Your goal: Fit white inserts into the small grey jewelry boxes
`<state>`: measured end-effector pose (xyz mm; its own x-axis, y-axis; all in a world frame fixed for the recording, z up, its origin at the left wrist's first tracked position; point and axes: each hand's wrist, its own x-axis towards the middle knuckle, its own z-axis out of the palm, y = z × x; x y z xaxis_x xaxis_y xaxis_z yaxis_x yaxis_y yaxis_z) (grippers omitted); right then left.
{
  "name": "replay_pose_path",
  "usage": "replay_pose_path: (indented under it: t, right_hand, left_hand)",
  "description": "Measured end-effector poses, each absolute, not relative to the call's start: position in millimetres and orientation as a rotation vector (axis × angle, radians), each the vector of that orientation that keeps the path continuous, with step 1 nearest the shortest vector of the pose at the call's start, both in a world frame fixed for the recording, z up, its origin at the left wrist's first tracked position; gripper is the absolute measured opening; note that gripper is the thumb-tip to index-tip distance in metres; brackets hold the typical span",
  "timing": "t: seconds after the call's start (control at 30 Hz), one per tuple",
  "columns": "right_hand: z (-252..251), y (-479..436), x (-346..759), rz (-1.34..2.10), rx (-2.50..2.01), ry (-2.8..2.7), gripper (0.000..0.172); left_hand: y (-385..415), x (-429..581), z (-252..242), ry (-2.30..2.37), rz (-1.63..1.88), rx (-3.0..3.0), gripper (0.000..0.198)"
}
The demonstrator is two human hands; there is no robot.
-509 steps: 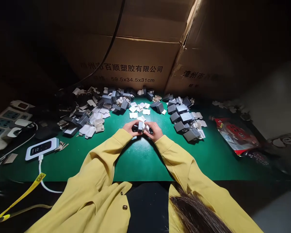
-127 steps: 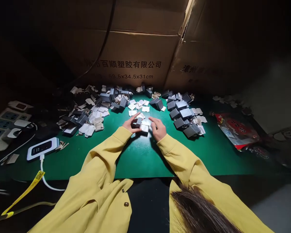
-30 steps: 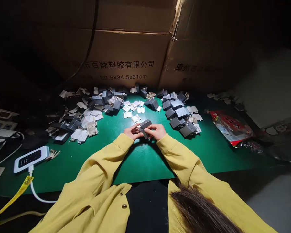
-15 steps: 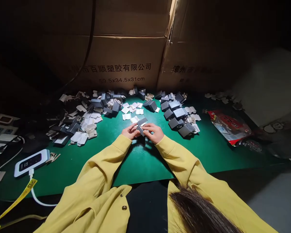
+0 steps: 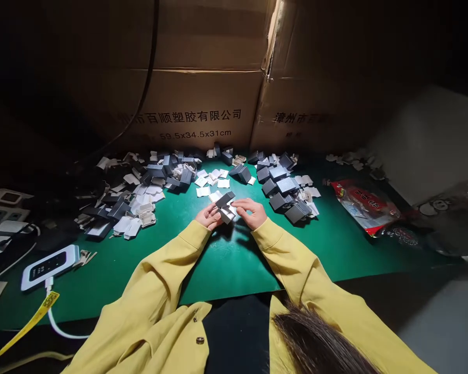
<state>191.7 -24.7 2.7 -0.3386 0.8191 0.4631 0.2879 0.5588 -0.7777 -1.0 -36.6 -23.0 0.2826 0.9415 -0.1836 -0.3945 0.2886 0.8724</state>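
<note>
A small dark grey hinged box [image 5: 226, 214] stands open between my hands above the green table, and white lining shows inside. My left hand [image 5: 209, 216] grips its left side with fingers closed round it. At the right edge of the opening, my right hand [image 5: 251, 213] has thumb and fingers pinched on the box by the white lining. Whether those fingertips also hold a separate white insert is hard to make out. Just beyond the box lie white card pieces [image 5: 223, 183], and a similar dark box [image 5: 241, 174] sits behind them.
Dark boxes and white card pieces are heaped at left [image 5: 140, 210], with more dark boxes [image 5: 287, 185] at right. A red-and-clear plastic bag [image 5: 366, 205] lies farther right. A white device [image 5: 50, 266] with a cable rests at left. Large cardboard cartons [image 5: 195, 98] stand behind the green table [image 5: 230, 275].
The box in my hands is now tilted and its opening shows more white inside. My right fingers have shifted from its front to the right edge of the opening. The view has tipped slightly.
</note>
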Motion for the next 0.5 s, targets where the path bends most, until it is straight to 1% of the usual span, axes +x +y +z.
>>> replay_pose_path:
  t: [0.1,0.2,0.3,0.4,0.5]
  right_hand:
    - [-3,-25,189,0.565,-0.774,-2.026,0.044]
    - [-8,-26,187,0.424,-0.820,-2.156,0.046]
    - [-10,-26,187,0.316,-0.926,-2.205,0.039]
    - [-12,-26,188,0.239,-0.932,-2.205,0.035]
    - [-19,-26,185,0.262,-0.903,-2.201,0.034]
  left_hand:
    - [-38,-2,-19,0.729,1.000,0.744,0.068]
    - [-40,-3,-16,0.676,1.011,0.683,0.061]
    - [-43,-2,-14,0.669,1.029,0.660,0.058]
    - [-45,-2,-15,0.682,1.049,0.697,0.053]
    - [-47,-2,-15,0.706,1.057,0.755,0.051]
